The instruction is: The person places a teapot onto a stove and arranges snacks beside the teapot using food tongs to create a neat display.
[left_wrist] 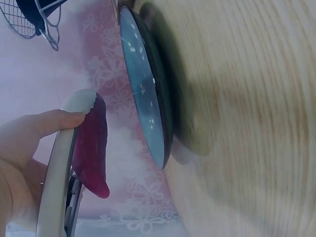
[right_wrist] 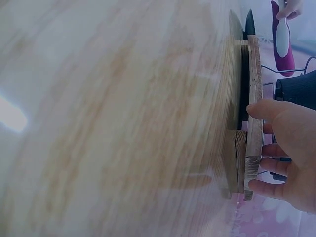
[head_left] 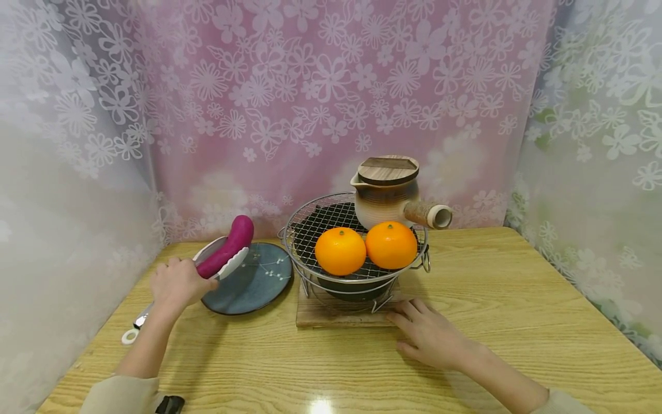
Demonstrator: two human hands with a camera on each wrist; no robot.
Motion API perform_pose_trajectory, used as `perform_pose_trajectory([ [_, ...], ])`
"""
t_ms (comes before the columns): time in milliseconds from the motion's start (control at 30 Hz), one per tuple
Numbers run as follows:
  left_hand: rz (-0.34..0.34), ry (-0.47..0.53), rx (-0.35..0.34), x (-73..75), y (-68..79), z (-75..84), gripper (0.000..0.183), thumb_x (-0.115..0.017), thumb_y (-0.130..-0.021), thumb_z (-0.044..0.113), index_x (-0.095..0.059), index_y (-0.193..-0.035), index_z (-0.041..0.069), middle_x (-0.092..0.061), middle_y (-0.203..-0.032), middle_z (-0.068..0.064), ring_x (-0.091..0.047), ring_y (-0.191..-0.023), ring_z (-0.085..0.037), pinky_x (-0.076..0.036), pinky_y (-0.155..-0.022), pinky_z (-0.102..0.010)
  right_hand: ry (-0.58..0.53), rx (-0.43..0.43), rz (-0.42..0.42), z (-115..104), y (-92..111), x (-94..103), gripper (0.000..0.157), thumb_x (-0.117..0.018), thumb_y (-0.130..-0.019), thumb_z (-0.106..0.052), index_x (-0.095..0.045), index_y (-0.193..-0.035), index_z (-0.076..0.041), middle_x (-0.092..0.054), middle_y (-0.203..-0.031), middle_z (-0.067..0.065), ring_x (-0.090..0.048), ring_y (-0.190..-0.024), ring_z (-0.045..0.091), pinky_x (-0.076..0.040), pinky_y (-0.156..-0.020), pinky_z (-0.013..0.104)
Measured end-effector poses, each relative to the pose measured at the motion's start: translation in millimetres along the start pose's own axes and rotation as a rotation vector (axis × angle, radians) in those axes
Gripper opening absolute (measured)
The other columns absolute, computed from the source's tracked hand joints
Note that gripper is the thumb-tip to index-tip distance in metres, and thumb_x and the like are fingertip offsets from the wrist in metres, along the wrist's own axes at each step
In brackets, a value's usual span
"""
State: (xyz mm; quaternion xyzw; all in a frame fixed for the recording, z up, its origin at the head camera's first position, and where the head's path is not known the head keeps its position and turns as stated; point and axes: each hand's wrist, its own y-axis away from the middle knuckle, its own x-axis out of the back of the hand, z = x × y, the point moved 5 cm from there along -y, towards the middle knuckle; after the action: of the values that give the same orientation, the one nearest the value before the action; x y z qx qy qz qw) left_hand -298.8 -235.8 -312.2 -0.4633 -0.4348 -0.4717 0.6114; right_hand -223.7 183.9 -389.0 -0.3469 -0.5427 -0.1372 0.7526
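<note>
My left hand grips white-tipped tongs near their heads, with the thumb along one arm. Between the tong heads lies a purple sweet potato, tilted up and raised over the left edge of a blue-grey plate. In the left wrist view the sweet potato hangs well apart from the plate. My right hand rests at the front right corner of a wooden board, its fingers fairly straight. The right wrist view has thumb and fingertips against the board's edge.
On the board stands a dark stove topped by a round wire grill. Two oranges and a lidded clay teapot with a side handle sit on the grill. Floral curtains enclose the table's back and sides.
</note>
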Motion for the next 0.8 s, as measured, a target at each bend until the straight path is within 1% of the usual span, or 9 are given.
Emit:
perform_pose_trajectory([
  [167,-0.003,0.007,0.001,4.3,0.5,1.2,0.058,-0.068,-0.069,0.043,-0.058,-0.09,-0.01,-0.05,-0.089,-0.026,-0.044,-0.084,-0.045,-0.037,-0.065,-0.049,-0.002,-0.004,-0.005,0.1,-0.2,-0.8,0.047,-0.073,-0.075,-0.03,-0.061,-0.113,-0.006,-0.054,-0.112,0.011,-0.049,-0.099,0.027,-0.044,-0.083,0.043],
  [333,0.028,0.004,-0.024,8.8,1.3,3.0,0.054,-0.068,-0.067,0.042,-0.058,-0.086,-0.008,-0.05,-0.085,-0.024,-0.045,-0.082,-0.043,-0.036,-0.067,-0.049,-0.001,-0.008,-0.002,0.0,-0.5,-1.0,0.046,-0.073,-0.074,-0.03,-0.061,-0.112,-0.006,-0.054,-0.11,0.009,-0.048,-0.097,0.026,-0.044,-0.081,0.041],
  [633,0.047,0.0,-0.04,15.5,1.6,7.0,0.052,-0.068,-0.068,0.043,-0.057,-0.081,-0.006,-0.051,-0.083,-0.021,-0.046,-0.081,-0.041,-0.037,-0.065,-0.048,-0.005,-0.019,-0.032,-0.2,-1.2,-1.2,0.047,-0.073,-0.075,-0.031,-0.061,-0.113,-0.007,-0.053,-0.112,0.01,-0.049,-0.099,0.027,-0.044,-0.083,0.043],
  [800,0.046,0.004,-0.043,18.8,2.2,8.8,0.052,-0.069,-0.068,0.042,-0.057,-0.081,-0.007,-0.051,-0.083,-0.022,-0.046,-0.08,-0.041,-0.037,-0.065,-0.047,0.0,-0.014,-0.022,-0.3,-0.8,-0.7,0.047,-0.074,-0.074,-0.031,-0.061,-0.113,-0.007,-0.053,-0.112,0.01,-0.049,-0.098,0.026,-0.044,-0.082,0.042],
])
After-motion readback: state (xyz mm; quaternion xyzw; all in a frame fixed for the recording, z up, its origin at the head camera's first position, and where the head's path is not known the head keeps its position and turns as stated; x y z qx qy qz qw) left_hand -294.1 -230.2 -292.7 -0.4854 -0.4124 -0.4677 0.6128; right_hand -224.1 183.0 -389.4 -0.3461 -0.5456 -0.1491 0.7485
